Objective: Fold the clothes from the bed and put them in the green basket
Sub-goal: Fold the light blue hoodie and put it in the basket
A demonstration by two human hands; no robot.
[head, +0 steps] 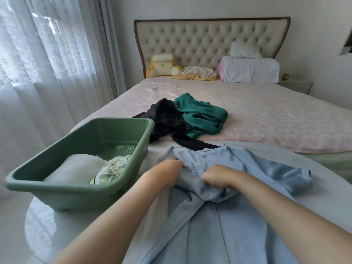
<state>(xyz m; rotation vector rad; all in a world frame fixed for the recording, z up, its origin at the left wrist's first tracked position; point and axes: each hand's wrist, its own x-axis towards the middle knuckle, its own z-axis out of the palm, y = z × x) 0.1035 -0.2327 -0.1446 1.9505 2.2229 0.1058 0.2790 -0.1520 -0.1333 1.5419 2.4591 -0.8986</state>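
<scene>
Blue top spread at 6 o'clock, long axis running 6 to 12, collar far. Left hand and right hand both clenched on bunched chest cloth, near each other. Basket at 9, nearer left hand. 2 garments waiting at 12.

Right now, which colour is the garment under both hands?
Light blue garment, seen best in the head view.

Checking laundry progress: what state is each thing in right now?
Light blue garment: spread out, unfolded, bunched under both hands.
Left hand: gripping the blue fabric.
Right hand: gripping the blue fabric.
Green basket: partly filled.
White item: in basket.
Floral item: in basket.
Teal garment: crumpled, unfolded.
Black garment: crumpled, unfolded.
</scene>
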